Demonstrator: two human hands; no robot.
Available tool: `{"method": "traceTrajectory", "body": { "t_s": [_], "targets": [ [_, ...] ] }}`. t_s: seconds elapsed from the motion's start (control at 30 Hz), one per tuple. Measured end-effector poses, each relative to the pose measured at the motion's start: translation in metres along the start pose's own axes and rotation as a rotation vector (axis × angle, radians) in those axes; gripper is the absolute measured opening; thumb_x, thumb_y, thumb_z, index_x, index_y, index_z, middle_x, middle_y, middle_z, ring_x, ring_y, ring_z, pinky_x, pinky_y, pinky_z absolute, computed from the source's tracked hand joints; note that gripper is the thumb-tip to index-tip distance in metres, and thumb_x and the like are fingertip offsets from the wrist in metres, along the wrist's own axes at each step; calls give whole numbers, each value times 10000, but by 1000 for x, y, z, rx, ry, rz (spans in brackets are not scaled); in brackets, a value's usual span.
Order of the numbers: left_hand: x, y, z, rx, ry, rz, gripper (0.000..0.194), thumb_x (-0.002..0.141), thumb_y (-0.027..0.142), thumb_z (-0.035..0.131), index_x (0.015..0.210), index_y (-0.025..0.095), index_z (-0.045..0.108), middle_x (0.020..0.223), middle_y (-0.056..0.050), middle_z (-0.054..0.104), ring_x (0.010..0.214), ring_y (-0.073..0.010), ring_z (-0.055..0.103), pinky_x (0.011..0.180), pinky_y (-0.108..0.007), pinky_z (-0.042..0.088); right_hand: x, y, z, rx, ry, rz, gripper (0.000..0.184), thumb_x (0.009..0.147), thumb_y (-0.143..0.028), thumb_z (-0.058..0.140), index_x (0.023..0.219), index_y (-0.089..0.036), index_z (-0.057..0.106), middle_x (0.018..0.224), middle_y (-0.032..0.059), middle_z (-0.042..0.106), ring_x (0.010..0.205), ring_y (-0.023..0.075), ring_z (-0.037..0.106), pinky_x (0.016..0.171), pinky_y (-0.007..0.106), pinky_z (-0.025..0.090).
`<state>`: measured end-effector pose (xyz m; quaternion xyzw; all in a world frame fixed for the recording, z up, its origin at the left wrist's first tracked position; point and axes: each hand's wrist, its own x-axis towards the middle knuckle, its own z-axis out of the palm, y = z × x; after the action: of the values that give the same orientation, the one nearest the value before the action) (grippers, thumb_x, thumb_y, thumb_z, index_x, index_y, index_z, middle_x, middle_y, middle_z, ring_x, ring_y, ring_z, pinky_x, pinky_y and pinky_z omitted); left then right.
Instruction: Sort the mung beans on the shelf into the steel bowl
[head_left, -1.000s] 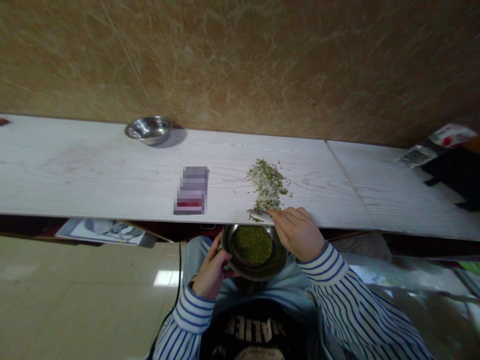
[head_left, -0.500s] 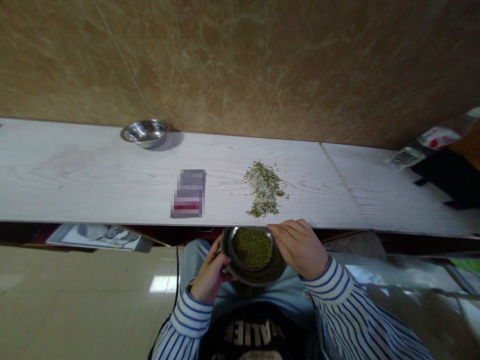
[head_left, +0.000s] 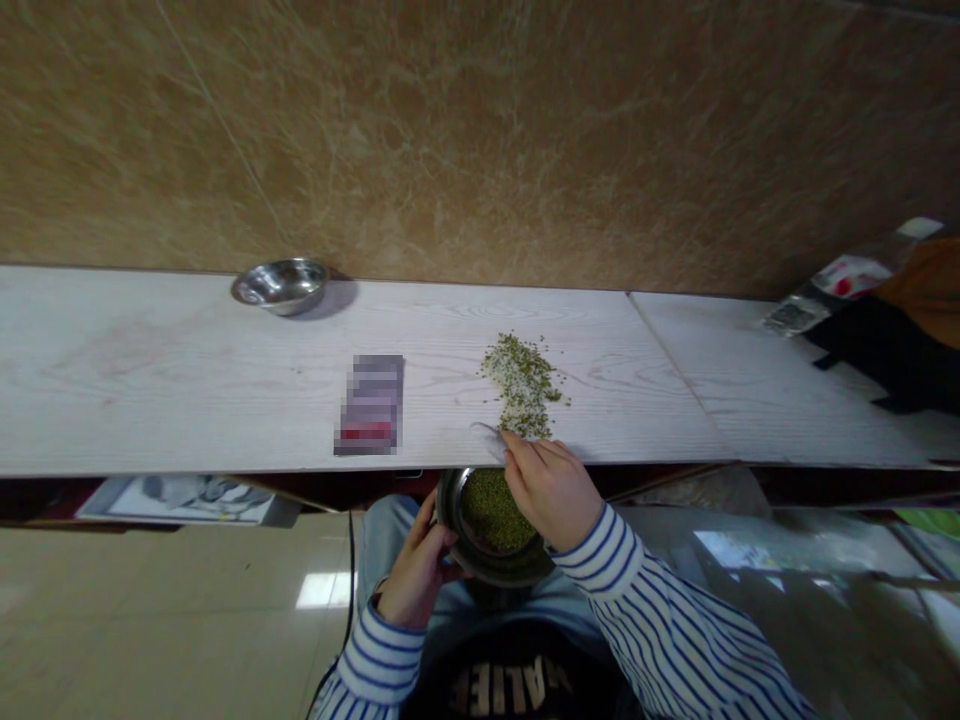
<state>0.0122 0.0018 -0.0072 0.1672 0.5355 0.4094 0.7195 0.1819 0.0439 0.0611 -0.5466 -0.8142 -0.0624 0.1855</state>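
My left hand [head_left: 418, 575] grips the left rim of a metal bowl [head_left: 495, 570], held over my lap just below the table edge. Green mung beans [head_left: 495, 510] lie in the bowl. Above the bowl's right side is my right hand [head_left: 555, 492], its fingers pressed together at the table's front edge. A thin, pale, curved shape [head_left: 487, 430] shows at those fingertips; it is blurred, and I cannot tell what it is. Just beyond the fingers spreads a pile of mung beans mixed with white grains [head_left: 523, 380]. The right hand hides part of the bowl.
A shiny steel bowl [head_left: 281, 290] stands near the wall on the left. A blurred-out flat rectangular thing [head_left: 371, 405] lies left of the pile. At far right are a clear plastic bottle [head_left: 832, 285] and a black object [head_left: 877, 345]. Shelves run below the tabletop [head_left: 187, 400].
My right hand has left the bowl's right rim and moved left and up to the near edge of the pile. The left hand still holds the bowl. The view has shifted slightly.
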Motion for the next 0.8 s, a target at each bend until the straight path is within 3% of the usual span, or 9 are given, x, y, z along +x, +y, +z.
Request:
{"method": "traceTrajectory", "body": {
  "t_s": [0.3, 0.8],
  "targets": [
    [0, -1, 0, 27, 2, -12, 677, 678, 134, 521, 1316, 323, 394, 883, -10, 620, 697, -149, 575, 544, -281, 500, 3, 6, 6, -15, 49, 175, 275, 860, -168, 411, 1080, -116, 568, 793, 78, 683, 703, 173, 622, 695, 289, 463],
    [3, -4, 4, 7, -2, -22, 732, 658, 141, 551, 1346, 320, 375, 836, -3, 621, 687, -148, 577, 536, -251, 478, 15, 44, 3, -80, 21, 154, 275, 880, -216, 414, 1093, -160, 578, 799, 67, 685, 712, 167, 610, 695, 289, 414]
  ]
}}
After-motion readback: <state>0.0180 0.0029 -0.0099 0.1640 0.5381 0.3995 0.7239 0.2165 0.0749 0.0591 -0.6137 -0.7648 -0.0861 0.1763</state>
